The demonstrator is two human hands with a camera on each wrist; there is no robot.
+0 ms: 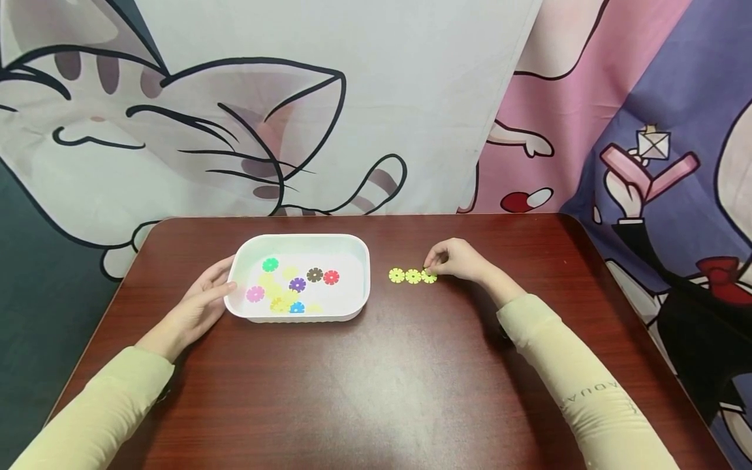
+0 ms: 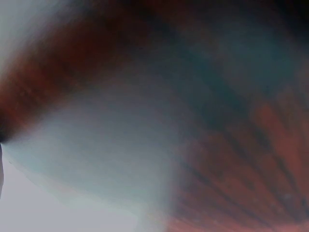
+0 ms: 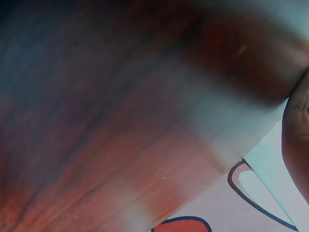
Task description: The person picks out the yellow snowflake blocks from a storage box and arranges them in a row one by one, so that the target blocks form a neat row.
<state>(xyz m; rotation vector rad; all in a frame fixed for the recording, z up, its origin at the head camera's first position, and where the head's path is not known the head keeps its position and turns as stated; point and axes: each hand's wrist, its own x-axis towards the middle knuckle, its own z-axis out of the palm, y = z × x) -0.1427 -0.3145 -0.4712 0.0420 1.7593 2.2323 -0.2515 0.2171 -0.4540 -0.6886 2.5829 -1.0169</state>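
Note:
In the head view my left hand [image 1: 202,301] grips the left end of a white plastic tray [image 1: 349,297], the thumb lying over its rim. Several flower-shaped plastic discs lie in the tray, among them a green disc [image 1: 270,264], a red disc [image 1: 331,277] and a blue disc [image 1: 296,307]. To the right of the tray, three yellow discs make a row on the table: a left one [image 1: 396,275], a middle one [image 1: 413,277] and a right one [image 1: 431,279]. My right hand [image 1: 461,260] pinches the right yellow disc; its fingertips partly cover it.
The brown wooden table [image 1: 352,391] ends at a far edge close behind the tray. Beyond it hangs a cloth with cartoon prints [image 1: 435,98]. Both wrist views are mostly blurred; the right one shows part of a hand [image 3: 297,140] at its edge.

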